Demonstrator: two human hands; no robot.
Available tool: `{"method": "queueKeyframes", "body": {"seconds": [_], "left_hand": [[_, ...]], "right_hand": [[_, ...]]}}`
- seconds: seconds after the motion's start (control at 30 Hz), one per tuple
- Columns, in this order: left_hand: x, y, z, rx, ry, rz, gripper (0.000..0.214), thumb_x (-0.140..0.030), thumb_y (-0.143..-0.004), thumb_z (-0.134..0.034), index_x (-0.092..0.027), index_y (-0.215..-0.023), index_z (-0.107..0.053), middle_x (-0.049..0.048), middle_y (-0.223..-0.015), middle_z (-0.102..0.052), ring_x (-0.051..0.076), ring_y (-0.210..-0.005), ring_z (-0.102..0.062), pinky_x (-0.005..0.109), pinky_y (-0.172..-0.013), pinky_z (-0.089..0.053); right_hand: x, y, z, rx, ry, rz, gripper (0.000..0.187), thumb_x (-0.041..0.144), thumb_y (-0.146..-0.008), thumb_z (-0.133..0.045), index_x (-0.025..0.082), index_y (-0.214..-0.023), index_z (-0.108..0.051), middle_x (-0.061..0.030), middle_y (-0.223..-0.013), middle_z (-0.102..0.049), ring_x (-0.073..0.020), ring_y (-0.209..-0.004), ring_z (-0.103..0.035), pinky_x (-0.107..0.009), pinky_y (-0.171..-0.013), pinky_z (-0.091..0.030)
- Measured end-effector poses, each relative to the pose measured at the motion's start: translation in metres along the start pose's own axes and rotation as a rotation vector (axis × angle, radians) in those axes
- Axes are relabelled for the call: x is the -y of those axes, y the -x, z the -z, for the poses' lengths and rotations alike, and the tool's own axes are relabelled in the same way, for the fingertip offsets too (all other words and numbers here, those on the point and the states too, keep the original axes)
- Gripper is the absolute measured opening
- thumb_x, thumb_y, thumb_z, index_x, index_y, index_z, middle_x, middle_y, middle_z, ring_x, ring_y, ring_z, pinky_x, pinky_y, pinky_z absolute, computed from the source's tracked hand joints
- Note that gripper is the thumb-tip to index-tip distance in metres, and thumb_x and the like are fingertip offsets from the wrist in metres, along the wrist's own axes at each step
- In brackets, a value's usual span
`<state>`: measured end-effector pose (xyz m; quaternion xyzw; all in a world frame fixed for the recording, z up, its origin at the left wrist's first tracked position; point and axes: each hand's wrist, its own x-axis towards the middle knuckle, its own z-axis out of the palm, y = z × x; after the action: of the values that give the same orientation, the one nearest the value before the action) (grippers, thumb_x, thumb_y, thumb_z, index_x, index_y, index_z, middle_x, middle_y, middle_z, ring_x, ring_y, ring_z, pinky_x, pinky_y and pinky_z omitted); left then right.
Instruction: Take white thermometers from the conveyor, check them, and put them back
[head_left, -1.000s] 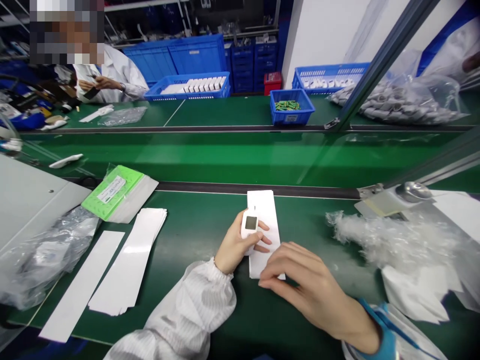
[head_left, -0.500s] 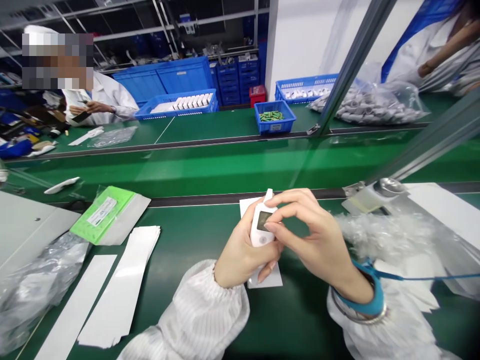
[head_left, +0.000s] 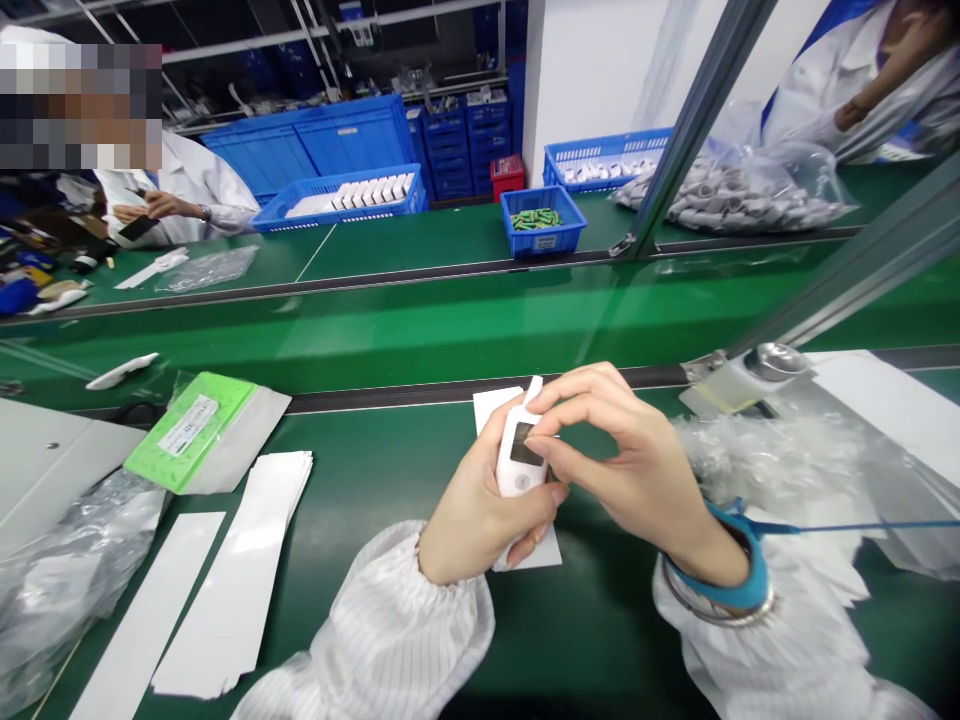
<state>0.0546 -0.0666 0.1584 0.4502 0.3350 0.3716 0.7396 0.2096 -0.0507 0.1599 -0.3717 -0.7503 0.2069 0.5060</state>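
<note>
A white ear thermometer (head_left: 520,468) with a dark display and a narrow tip pointing away from me is held upright in my left hand (head_left: 480,510), fingers wrapped round its body. My right hand (head_left: 626,465) comes in from the right, thumb and fingertips pinched together at the right edge of the display. Whatever may be between those fingertips is too small to make out. Beneath both hands lies a white paper sheet (head_left: 551,552) on the green bench, partly hidden. A blue strap (head_left: 731,590) with a cord circles my right wrist.
White paper strips (head_left: 232,570), a green packet (head_left: 184,435) and clear plastic bags (head_left: 82,580) lie left. Right are a tape roll (head_left: 778,365) and crumpled clear film (head_left: 772,450). Across a divider stand blue bins (head_left: 544,245); a person (head_left: 191,180) works there.
The camera view has shifted slightly, moving the background left and up. My left hand still grips the thermometer, and my right fingertips stay at its display with only a slight movement.
</note>
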Motion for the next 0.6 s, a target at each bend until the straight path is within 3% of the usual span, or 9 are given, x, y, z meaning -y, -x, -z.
{"method": "queueKeyframes", "body": {"seconds": [0.6], "left_hand": [[0.0024, 0.0015, -0.0007, 0.026, 0.060, -0.017, 0.065, -0.012, -0.083, -0.068, -0.024, -0.137, -0.034, -0.0039, -0.082, -0.059, 0.002, -0.037, -0.048, 0.010, -0.027, -0.035]], "right_hand": [[-0.0007, -0.0009, 0.0028, -0.007, -0.045, 0.031, 0.012, 0.011, -0.084, -0.070, 0.022, -0.080, -0.064, -0.0004, -0.093, -0.070, -0.0158, -0.095, -0.060, -0.033, -0.087, -0.048]]}}
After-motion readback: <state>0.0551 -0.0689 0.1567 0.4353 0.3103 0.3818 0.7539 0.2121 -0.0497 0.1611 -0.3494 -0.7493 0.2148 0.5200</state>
